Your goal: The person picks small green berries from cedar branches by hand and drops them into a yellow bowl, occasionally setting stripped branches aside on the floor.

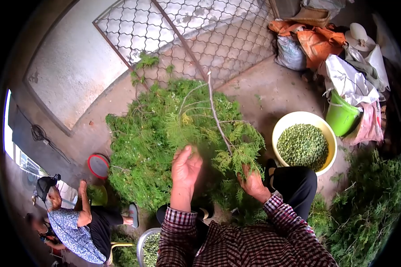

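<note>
My right hand (254,183) is closed on the leafy end of a cut evergreen branch (217,116). The branch's bare woody stem points away from me, over a large heap of green cuttings (140,142). Left of the branch, my left hand (186,167) is raised with its fingers curled in. Motion blurs its fingertips, and whatever they hold is hidden. Feathery sprigs (182,131) hang just beyond that hand. On the right stands a cream basin (278,127) holding many small green berries (303,144).
More cuttings (365,204) lie at right. A bright green bucket (341,116) and sacks (292,52) stand behind the basin. A metal bowl of berries (140,247) is near my left side. Another person (71,222) sits at left, near a red-rimmed sieve (98,166). A wire mesh panel (191,40) stands ahead.
</note>
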### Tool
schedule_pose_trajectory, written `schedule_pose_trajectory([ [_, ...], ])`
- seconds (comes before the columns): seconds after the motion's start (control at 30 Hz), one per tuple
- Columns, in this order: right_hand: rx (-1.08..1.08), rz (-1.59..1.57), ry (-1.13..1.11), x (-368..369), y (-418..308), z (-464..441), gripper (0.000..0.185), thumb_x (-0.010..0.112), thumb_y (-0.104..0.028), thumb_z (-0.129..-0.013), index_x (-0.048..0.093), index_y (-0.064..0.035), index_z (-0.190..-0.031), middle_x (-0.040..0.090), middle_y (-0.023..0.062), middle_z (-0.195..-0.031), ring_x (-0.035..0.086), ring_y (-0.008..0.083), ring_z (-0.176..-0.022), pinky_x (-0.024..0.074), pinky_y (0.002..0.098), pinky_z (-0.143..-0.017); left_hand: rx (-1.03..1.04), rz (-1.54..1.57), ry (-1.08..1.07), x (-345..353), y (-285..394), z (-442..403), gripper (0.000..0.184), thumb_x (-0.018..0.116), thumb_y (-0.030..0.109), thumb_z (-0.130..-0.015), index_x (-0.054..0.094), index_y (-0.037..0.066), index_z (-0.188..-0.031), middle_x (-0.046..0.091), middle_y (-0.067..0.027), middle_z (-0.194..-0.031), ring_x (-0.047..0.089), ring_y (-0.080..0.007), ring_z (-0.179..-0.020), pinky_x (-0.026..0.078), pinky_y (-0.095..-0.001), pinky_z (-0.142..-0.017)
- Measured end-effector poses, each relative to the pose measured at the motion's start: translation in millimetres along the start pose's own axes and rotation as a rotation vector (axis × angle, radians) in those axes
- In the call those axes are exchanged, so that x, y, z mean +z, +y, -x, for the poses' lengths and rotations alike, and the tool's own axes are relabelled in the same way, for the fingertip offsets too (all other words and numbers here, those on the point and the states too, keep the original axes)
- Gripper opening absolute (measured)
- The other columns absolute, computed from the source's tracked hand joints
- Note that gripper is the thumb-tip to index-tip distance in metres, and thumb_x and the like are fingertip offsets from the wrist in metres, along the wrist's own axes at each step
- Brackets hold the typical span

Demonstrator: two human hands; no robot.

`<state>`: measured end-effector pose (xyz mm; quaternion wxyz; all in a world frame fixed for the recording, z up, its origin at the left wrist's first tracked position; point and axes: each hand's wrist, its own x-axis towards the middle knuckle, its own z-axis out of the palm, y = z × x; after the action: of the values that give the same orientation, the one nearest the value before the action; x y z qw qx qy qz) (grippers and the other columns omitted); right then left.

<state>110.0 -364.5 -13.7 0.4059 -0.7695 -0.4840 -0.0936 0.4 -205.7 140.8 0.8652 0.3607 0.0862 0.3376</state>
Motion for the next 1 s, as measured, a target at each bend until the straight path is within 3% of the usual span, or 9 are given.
schedule_pose_trajectory([
  [0.2, 0.241, -0.222, -0.140, 2, -3, -5, 0.045, 0.058, -0.018, -0.075, 0.045, 0.0008, -0.114, 0.057, 0.0173, -0.075, 0.056, 0.0333, -0.071, 0.0441, 0.0412, -0.067, -0.121, -0.087, 0.010, 10, -20, 11, 0.008, 0.065, 0.009, -0.074, 0.059, 0.005, -0.076, 0.059, -0.0063, -0.072, 0.046, -0.0098, -0.049, 0.036, -0.0223, -0.043],
  [0.3, 0.300, -0.687, -0.056, 7, -8, -2, 0.048, 0.058, -0.019, -0.076, 0.042, -0.0020, -0.118, 0.058, 0.0180, -0.094, 0.055, 0.0303, -0.091, 0.0431, 0.0373, -0.080, -0.214, -0.230, 0.053, 13, -46, 15, 0.012, 0.068, 0.009, -0.070, 0.059, 0.009, -0.077, 0.061, -0.0028, -0.069, 0.052, -0.0109, -0.049, 0.039, -0.0237, -0.042],
  [0.4, 0.653, -0.454, -0.308, 1, -25, -3, 0.061, 0.063, -0.027, -0.073, 0.038, 0.0009, -0.122, 0.047, 0.0180, -0.115, 0.049, 0.0244, -0.101, 0.0395, 0.0328, -0.085, -0.288, -0.216, 0.073, 15, -69, 20, 0.016, 0.067, 0.007, -0.072, 0.057, 0.008, -0.084, 0.060, -0.0032, -0.069, 0.053, -0.0123, -0.050, 0.041, -0.0253, -0.041],
  [0.43, 0.657, -0.779, -0.463, -46, -50, -20, 0.067, 0.065, -0.028, -0.072, 0.035, -0.0003, -0.124, 0.037, 0.0184, -0.125, 0.041, 0.0247, -0.108, 0.0332, 0.0333, -0.093, -0.329, -0.187, 0.128, 16, -72, 18, 0.022, 0.062, 0.000, -0.074, 0.048, 0.005, -0.090, 0.053, -0.0055, -0.067, 0.049, -0.0148, -0.050, 0.038, -0.0279, -0.043],
  [0.53, 0.751, -1.073, -0.665, -58, -51, -25, 0.062, 0.063, -0.025, -0.076, 0.033, -0.0011, -0.124, 0.041, 0.0144, -0.121, 0.042, 0.0219, -0.109, 0.0337, 0.0335, -0.095, -0.346, -0.241, 0.062, 4, -77, 12, 0.027, 0.062, -0.002, -0.074, 0.048, 0.003, -0.096, 0.055, -0.0064, -0.069, 0.050, -0.0152, -0.050, 0.040, -0.0283, -0.043],
  [0.67, 0.425, -1.579, -0.604, -9, -19, -20, 0.061, 0.066, -0.025, -0.075, 0.035, -0.0001, -0.121, 0.043, 0.0125, -0.117, 0.043, 0.0204, -0.105, 0.0331, 0.0337, -0.096, -0.267, -0.393, -0.002, 0, -84, 18, 0.014, 0.061, 0.000, -0.076, 0.058, -0.002, -0.089, 0.057, -0.0073, -0.065, 0.049, -0.0113, -0.047, 0.040, -0.0224, -0.039],
  [0.87, 0.370, -1.851, -0.421, -10, -15, -18, 0.096, 0.068, -0.022, -0.072, -0.002, -0.0089, -0.136, 0.046, 0.0129, -0.113, 0.044, 0.0245, -0.104, 0.0286, 0.0437, -0.099, -0.113, -0.527, -0.070, -8, -88, 16, 0.015, 0.057, -0.002, -0.077, 0.058, -0.003, -0.092, 0.058, -0.0074, -0.065, 0.051, -0.0110, -0.047, 0.041, -0.0224, -0.039],
  [0.93, 0.436, -1.860, -0.478, -10, -4, -20, 0.095, 0.068, -0.022, -0.072, -0.001, -0.0107, -0.136, 0.046, 0.0140, -0.115, 0.046, 0.0248, -0.101, 0.0278, 0.0424, -0.099, -0.170, -0.749, -0.111, -5, -83, 20, 0.016, 0.056, 0.000, -0.077, 0.059, -0.002, -0.093, 0.057, -0.0074, -0.064, 0.050, -0.0118, -0.045, 0.040, -0.0235, -0.038],
  [1.0, 0.629, -1.478, -0.475, -27, -17, -28, 0.077, 0.060, -0.036, -0.077, 0.015, -0.0093, -0.134, 0.058, 0.0125, -0.087, 0.052, 0.0142, -0.065, 0.0440, 0.0277, -0.067, -0.175, -1.116, -0.116, -1, -93, 23, 0.016, 0.057, 0.002, -0.077, 0.059, -0.001, -0.093, 0.057, -0.0071, -0.062, 0.050, -0.0122, -0.043, 0.040, -0.0244, -0.038],
])
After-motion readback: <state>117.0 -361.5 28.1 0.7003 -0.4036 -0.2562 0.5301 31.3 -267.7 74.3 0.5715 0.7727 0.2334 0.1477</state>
